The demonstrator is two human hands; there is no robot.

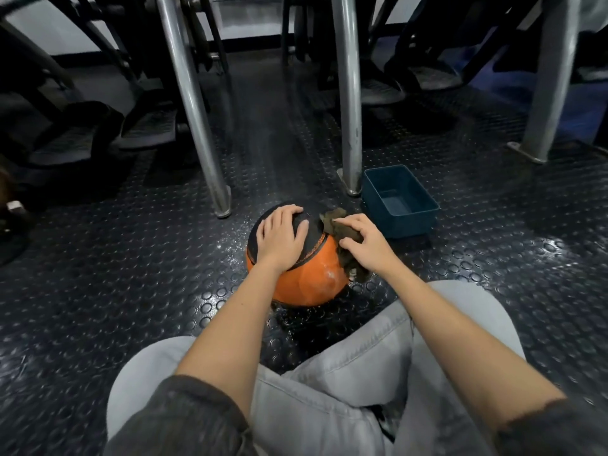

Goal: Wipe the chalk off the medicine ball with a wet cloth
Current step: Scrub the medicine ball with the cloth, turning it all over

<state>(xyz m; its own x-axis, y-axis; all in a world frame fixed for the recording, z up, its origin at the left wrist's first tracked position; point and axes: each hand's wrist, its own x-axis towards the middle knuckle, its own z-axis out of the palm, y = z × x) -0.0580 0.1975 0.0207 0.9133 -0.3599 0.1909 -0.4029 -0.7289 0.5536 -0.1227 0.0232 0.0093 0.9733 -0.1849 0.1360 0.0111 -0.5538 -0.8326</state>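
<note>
An orange and black medicine ball (309, 278) sits on the studded rubber floor just beyond my knees. White chalk smears show on its orange lower right side. My left hand (281, 236) lies flat on the ball's black top with spread fingers. My right hand (363, 243) grips a brown wet cloth (342, 233) and presses it against the ball's right side; part of the cloth hangs down below my hand.
A dark blue rectangular tub (399, 200) stands on the floor right of the ball. Two steel machine legs (197, 120) rise just behind the ball, and a third post (546, 87) at far right. Black pedals and frames fill the left. Wet patches shine on the floor.
</note>
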